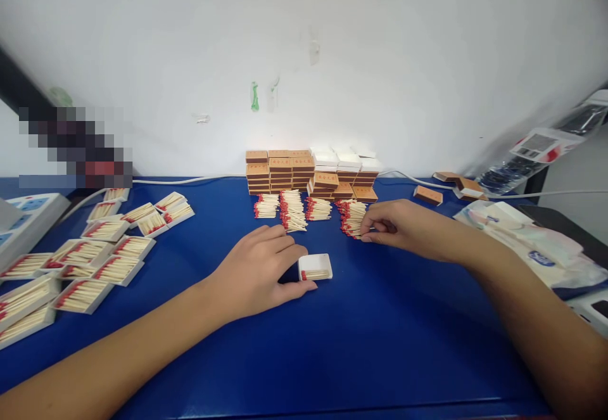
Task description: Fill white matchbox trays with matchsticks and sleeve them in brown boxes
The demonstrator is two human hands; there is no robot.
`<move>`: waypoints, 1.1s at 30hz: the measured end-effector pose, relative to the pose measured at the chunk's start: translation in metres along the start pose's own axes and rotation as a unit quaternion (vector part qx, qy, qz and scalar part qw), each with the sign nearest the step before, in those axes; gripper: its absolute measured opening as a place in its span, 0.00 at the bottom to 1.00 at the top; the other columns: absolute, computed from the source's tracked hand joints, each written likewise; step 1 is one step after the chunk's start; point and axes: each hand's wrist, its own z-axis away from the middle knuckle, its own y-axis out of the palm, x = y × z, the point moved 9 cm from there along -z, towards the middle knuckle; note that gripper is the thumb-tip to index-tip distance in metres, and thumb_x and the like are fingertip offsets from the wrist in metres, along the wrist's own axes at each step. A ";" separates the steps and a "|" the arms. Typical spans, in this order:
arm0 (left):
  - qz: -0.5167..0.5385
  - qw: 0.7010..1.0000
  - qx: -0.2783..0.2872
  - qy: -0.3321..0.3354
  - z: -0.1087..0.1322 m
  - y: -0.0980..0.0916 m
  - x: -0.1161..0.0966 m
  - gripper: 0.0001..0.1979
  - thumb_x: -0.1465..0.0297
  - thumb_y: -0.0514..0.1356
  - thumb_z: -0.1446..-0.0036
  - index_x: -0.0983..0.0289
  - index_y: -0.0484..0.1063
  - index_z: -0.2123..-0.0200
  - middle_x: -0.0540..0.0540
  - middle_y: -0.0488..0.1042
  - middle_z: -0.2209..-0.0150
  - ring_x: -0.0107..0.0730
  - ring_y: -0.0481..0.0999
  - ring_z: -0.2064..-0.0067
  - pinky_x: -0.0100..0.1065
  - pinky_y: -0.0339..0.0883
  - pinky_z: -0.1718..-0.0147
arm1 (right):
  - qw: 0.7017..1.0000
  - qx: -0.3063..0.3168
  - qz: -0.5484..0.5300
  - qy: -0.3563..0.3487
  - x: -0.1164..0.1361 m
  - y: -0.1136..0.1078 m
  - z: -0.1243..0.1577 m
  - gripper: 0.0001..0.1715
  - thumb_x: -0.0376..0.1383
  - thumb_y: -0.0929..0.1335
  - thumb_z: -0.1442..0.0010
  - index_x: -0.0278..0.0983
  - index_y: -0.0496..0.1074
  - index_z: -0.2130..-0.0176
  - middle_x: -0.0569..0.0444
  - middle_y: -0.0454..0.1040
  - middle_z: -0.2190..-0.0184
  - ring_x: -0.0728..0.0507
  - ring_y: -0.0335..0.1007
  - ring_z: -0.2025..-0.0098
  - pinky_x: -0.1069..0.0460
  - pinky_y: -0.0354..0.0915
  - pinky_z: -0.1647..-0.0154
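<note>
My left hand (263, 268) rests on the blue table, thumb and fingers around the left end of a small white matchbox tray (316, 260). A few matches (316, 275) lie along the tray's near side, red heads to the left. My right hand (396, 227) pinches at the right edge of the rightmost match pile (352, 217); whatever sits between its fingertips is too small to make out. Three other match piles (293, 210) lie to the left of that one, in front of stacked matchboxes (280, 170).
Several filled match trays (84, 253) spread over the left side, by a white power strip (35, 217). At the right are loose matchboxes (428, 195), a plastic bottle (541, 144) and a tissue pack (536, 246). A white wall (304, 59) stands behind.
</note>
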 end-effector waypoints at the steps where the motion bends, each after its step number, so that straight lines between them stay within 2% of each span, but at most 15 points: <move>1: 0.001 1.000 0.001 0.000 0.000 0.000 0.000 0.16 0.58 0.68 0.35 0.66 0.79 0.55 0.53 0.78 0.66 0.38 0.75 0.63 0.39 0.68 0.63 | 1.000 0.000 0.003 0.000 0.000 0.000 0.000 0.15 0.46 0.68 0.32 0.41 0.79 0.64 0.53 0.75 0.71 0.44 0.66 0.72 0.50 0.56 0.71; 7: 0.000 1.000 -0.004 -0.001 -0.001 0.000 0.001 0.16 0.59 0.68 0.35 0.66 0.79 0.55 0.53 0.79 0.66 0.37 0.75 0.64 0.39 0.67 0.62 | 1.000 0.020 -0.003 0.004 0.013 0.005 0.002 0.15 0.45 0.66 0.30 0.40 0.76 0.64 0.54 0.74 0.72 0.45 0.65 0.73 0.50 0.56 0.72; 11: -0.012 1.000 -0.008 -0.002 -0.001 0.000 0.000 0.16 0.58 0.68 0.35 0.66 0.79 0.55 0.53 0.78 0.66 0.37 0.75 0.63 0.39 0.68 0.62 | 0.998 -0.021 -0.044 -0.028 0.048 -0.001 0.003 0.18 0.46 0.67 0.28 0.40 0.74 0.66 0.56 0.72 0.73 0.46 0.64 0.72 0.51 0.57 0.71; 13: -0.021 1.000 -0.010 0.000 -0.002 0.000 -0.001 0.16 0.58 0.68 0.35 0.66 0.79 0.55 0.53 0.78 0.67 0.37 0.75 0.64 0.39 0.67 0.63 | 0.996 -0.054 -0.064 -0.037 0.067 -0.003 0.005 0.15 0.44 0.68 0.28 0.40 0.75 0.65 0.57 0.71 0.74 0.47 0.63 0.72 0.51 0.57 0.71; 17: -0.031 0.999 -0.012 0.003 -0.004 -0.001 -0.004 0.16 0.58 0.67 0.35 0.66 0.79 0.58 0.53 0.78 0.68 0.38 0.75 0.64 0.40 0.67 0.64 | 0.993 -0.080 -0.061 -0.069 0.098 0.011 0.007 0.07 0.37 0.68 0.28 0.40 0.75 0.60 0.56 0.73 0.68 0.47 0.67 0.69 0.52 0.59 0.68; 21: -0.033 0.999 -0.015 0.004 -0.004 -0.001 -0.005 0.15 0.58 0.67 0.35 0.66 0.79 0.59 0.52 0.77 0.69 0.37 0.75 0.65 0.40 0.67 0.65 | 0.992 -0.089 -0.006 -0.086 0.111 0.029 0.004 0.05 0.33 0.69 0.29 0.37 0.74 0.60 0.53 0.75 0.64 0.46 0.69 0.68 0.51 0.59 0.68; 24: -0.033 0.999 -0.015 0.004 -0.003 -0.001 -0.004 0.15 0.59 0.67 0.35 0.67 0.79 0.59 0.53 0.77 0.69 0.37 0.75 0.65 0.40 0.67 0.64 | 0.993 -0.077 -0.002 -0.085 0.112 0.034 0.003 0.05 0.33 0.69 0.29 0.37 0.74 0.60 0.53 0.76 0.63 0.46 0.70 0.68 0.51 0.60 0.68; 27: -0.033 0.999 -0.012 0.000 -0.003 0.000 -0.003 0.16 0.58 0.67 0.34 0.66 0.79 0.57 0.53 0.78 0.68 0.37 0.76 0.64 0.39 0.67 0.64 | 0.992 -0.082 -0.027 -0.089 0.103 0.018 0.004 0.05 0.34 0.69 0.29 0.39 0.76 0.60 0.55 0.76 0.65 0.47 0.70 0.68 0.52 0.61 0.67; 31: -0.034 0.999 -0.009 -0.004 -0.002 -0.001 -0.001 0.17 0.57 0.67 0.34 0.66 0.79 0.55 0.53 0.78 0.68 0.37 0.76 0.64 0.39 0.67 0.64 | 0.988 -0.149 -0.009 -0.049 0.062 -0.023 0.009 0.08 0.37 0.69 0.31 0.40 0.79 0.61 0.55 0.76 0.70 0.46 0.69 0.69 0.51 0.59 0.67; 33: -0.032 0.999 -0.013 -0.002 -0.002 -0.001 -0.001 0.17 0.57 0.67 0.35 0.66 0.79 0.56 0.52 0.77 0.68 0.37 0.75 0.64 0.39 0.67 0.64 | 0.993 -0.112 0.009 -0.042 0.042 -0.026 0.007 0.11 0.40 0.69 0.32 0.41 0.81 0.63 0.55 0.75 0.72 0.45 0.69 0.70 0.51 0.58 0.69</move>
